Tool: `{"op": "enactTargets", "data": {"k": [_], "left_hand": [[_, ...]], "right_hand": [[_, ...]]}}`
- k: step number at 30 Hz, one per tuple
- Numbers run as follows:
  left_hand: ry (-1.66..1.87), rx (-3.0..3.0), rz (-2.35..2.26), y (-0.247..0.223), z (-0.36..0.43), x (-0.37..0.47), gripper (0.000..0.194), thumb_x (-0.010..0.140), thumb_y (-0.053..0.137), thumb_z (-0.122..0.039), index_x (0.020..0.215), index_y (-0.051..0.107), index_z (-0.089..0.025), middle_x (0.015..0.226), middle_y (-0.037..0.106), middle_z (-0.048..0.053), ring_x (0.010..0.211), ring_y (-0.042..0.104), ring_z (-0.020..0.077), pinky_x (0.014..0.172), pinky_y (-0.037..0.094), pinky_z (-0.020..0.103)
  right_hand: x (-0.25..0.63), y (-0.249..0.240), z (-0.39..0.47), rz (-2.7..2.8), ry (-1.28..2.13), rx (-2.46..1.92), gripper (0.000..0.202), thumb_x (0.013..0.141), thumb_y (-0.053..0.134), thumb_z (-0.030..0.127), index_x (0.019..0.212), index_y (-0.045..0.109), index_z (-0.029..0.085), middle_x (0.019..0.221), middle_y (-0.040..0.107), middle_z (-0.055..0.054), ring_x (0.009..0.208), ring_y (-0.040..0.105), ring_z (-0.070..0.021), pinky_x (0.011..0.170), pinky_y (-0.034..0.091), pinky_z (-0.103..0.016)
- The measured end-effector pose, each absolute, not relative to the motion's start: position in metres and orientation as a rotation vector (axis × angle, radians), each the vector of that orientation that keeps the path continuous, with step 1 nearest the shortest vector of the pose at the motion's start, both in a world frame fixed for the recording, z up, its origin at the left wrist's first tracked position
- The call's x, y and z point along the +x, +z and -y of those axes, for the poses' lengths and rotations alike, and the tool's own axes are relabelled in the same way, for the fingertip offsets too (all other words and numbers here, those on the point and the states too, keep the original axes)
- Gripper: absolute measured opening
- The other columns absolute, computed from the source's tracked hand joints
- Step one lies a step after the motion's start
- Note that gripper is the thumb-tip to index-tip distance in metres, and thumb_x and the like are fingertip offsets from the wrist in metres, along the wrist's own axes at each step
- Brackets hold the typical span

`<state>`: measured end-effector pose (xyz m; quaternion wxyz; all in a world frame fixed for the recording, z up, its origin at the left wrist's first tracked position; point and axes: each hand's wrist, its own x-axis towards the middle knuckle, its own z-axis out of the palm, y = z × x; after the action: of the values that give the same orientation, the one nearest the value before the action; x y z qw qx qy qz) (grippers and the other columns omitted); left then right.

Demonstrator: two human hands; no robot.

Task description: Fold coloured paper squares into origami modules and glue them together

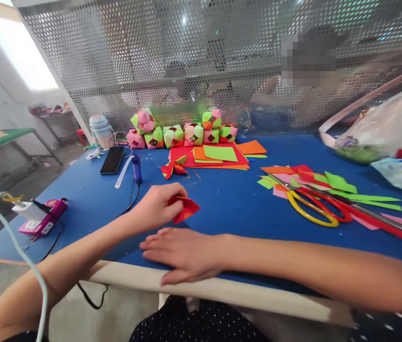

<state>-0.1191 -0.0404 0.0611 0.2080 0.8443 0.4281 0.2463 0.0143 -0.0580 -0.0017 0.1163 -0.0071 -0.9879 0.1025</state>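
Note:
My left hand (160, 204) is closed on a folded piece of red paper (188, 209), raised a little over the blue tabletop, its pointed end facing right. Part of the paper is hidden behind my fingers. Just below it, nearer the table's front edge, my right hand (186, 254) lies palm down and flat, fingers stretched to the left, holding nothing. A red and green folded paper piece (174, 167) rests farther back. Behind it is a stack of coloured sheets (222, 154) in red, orange and green.
Paper balls (174, 136) line the mesh panel (133, 57). Scissors (311, 206) lie on paper scraps (341, 182) at right, near plastic bags (393, 114). At left are a glue gun (136, 168), a phone (113, 160), a cup (101, 130) and a power strip (46, 221) with cables.

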Motion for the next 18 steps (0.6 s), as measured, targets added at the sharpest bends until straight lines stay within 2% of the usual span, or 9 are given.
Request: {"op": "enactTargets", "data": {"k": [3, 5, 6, 8, 9, 11, 15, 17, 18], "left_hand": [[0.714, 2.325, -1.164, 0.052, 0.030, -0.113, 0.019, 0.073, 0.044, -0.011, 0.082, 0.060, -0.015, 0.076, 0.063, 0.000, 0.069, 0.054, 0.0113, 0.064, 0.040, 0.022], [0.725, 2.290, -1.153, 0.045, 0.024, -0.111, 0.018, 0.072, 0.044, -0.011, 0.080, 0.060, -0.015, 0.075, 0.062, 0.000, 0.068, 0.053, 0.0113, 0.063, 0.040, 0.022], [0.723, 2.268, -1.151, 0.042, 0.021, -0.109, 0.018, 0.071, 0.044, -0.011, 0.079, 0.060, -0.015, 0.074, 0.062, 0.000, 0.068, 0.053, 0.0114, 0.062, 0.040, 0.022], [0.703, 2.222, -1.145, 0.036, 0.016, -0.105, 0.018, 0.070, 0.044, -0.011, 0.077, 0.060, -0.016, 0.072, 0.061, -0.001, 0.066, 0.053, 0.0116, 0.061, 0.039, 0.022], [0.695, 2.197, -1.137, 0.033, 0.015, -0.102, 0.017, 0.070, 0.044, -0.012, 0.077, 0.059, -0.016, 0.071, 0.061, -0.001, 0.066, 0.053, 0.0117, 0.060, 0.039, 0.023], [0.697, 2.133, -1.102, 0.030, 0.012, -0.095, 0.016, 0.071, 0.045, -0.014, 0.076, 0.059, -0.016, 0.071, 0.060, -0.001, 0.065, 0.052, 0.0119, 0.060, 0.040, 0.023], [0.771, 1.927, -1.017, 0.026, 0.009, -0.083, 0.011, 0.072, 0.049, -0.018, 0.077, 0.058, -0.014, 0.073, 0.059, 0.000, 0.067, 0.053, 0.0117, 0.060, 0.041, 0.022], [0.825, 1.815, -1.000, 0.021, 0.007, -0.083, 0.010, 0.072, 0.052, -0.020, 0.078, 0.057, -0.014, 0.073, 0.059, 0.000, 0.067, 0.052, 0.0113, 0.060, 0.041, 0.022], [0.851, 1.758, -1.002, 0.018, 0.006, -0.084, 0.010, 0.072, 0.054, -0.022, 0.077, 0.056, -0.013, 0.073, 0.058, 0.000, 0.066, 0.052, 0.0108, 0.059, 0.040, 0.021]], "right_hand": [[0.079, -0.015, 0.025, 2.878, 0.331, -0.693, 0.059, 0.087, 0.039, 0.056, 0.132, 0.044, 0.018, 0.135, 0.048, -0.013, 0.126, 0.040, -0.0245, 0.103, 0.029, -0.043], [0.126, -0.027, 0.001, 2.708, 0.171, -1.272, 0.063, 0.087, 0.036, 0.057, 0.135, 0.040, 0.018, 0.143, 0.038, -0.012, 0.133, 0.030, -0.0250, 0.108, 0.022, -0.044], [0.148, -0.031, -0.009, 2.544, 0.054, -1.589, 0.064, 0.086, 0.034, 0.058, 0.134, 0.041, 0.016, 0.142, 0.039, -0.013, 0.132, 0.032, -0.0255, 0.107, 0.024, -0.044], [0.181, -0.036, -0.021, 2.339, -0.073, -1.844, 0.072, 0.088, 0.029, 0.056, 0.127, 0.044, -0.003, 0.133, 0.041, -0.031, 0.128, 0.033, -0.0393, 0.101, 0.023, -0.059], [0.191, -0.036, -0.024, 2.284, -0.119, -1.890, 0.074, 0.088, 0.027, 0.055, 0.125, 0.043, -0.007, 0.131, 0.041, -0.035, 0.128, 0.033, -0.0413, 0.100, 0.024, -0.060], [0.192, -0.034, -0.022, 2.272, -0.166, -1.873, 0.072, 0.089, 0.025, 0.053, 0.126, 0.043, -0.006, 0.133, 0.040, -0.034, 0.130, 0.031, -0.0392, 0.102, 0.024, -0.057], [0.145, -0.030, -0.018, 2.509, -0.099, -1.569, 0.065, 0.090, 0.027, 0.055, 0.138, 0.034, 0.012, 0.146, 0.030, -0.013, 0.136, 0.024, -0.0208, 0.110, 0.023, -0.037], [0.123, -0.031, -0.024, 2.729, 0.075, -1.223, 0.067, 0.089, 0.030, 0.056, 0.141, 0.029, 0.014, 0.149, 0.023, -0.010, 0.138, 0.016, -0.0184, 0.111, 0.019, -0.036], [0.117, -0.032, -0.029, 2.737, 0.127, -1.235, 0.065, 0.088, 0.031, 0.057, 0.141, 0.029, 0.018, 0.150, 0.023, -0.006, 0.138, 0.016, -0.0164, 0.112, 0.018, -0.034]]}}
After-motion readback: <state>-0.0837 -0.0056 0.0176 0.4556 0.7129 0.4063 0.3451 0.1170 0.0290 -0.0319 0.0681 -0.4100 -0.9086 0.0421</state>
